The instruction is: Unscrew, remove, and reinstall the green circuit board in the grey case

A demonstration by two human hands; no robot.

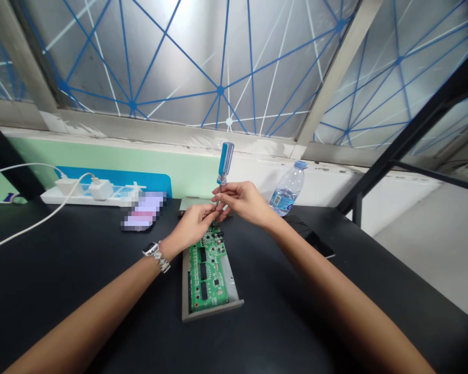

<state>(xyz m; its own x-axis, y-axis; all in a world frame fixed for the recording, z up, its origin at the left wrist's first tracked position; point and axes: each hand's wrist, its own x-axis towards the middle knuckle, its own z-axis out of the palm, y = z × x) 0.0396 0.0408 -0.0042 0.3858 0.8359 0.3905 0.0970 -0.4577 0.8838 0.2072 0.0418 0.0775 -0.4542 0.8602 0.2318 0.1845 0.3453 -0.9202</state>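
A green circuit board point(208, 272) lies in an open grey metal case point(234, 283) on the black table. A screwdriver point(225, 161) with a blue and clear handle stands upright over the board's far end. My right hand point(244, 200) pinches its shaft just below the handle. My left hand point(195, 223), with a watch on the wrist, is closed with its fingertips at the lower shaft and tip, right above the board. What the tip touches is hidden by my fingers.
A water bottle point(286, 189) stands to the right of my hands. A white power strip point(86, 192) with chargers and white cables sits at the back left, a phone point(142, 215) beside it. A dark flat object point(315, 241) lies right. The table's edge point(413, 275) runs diagonally at right.
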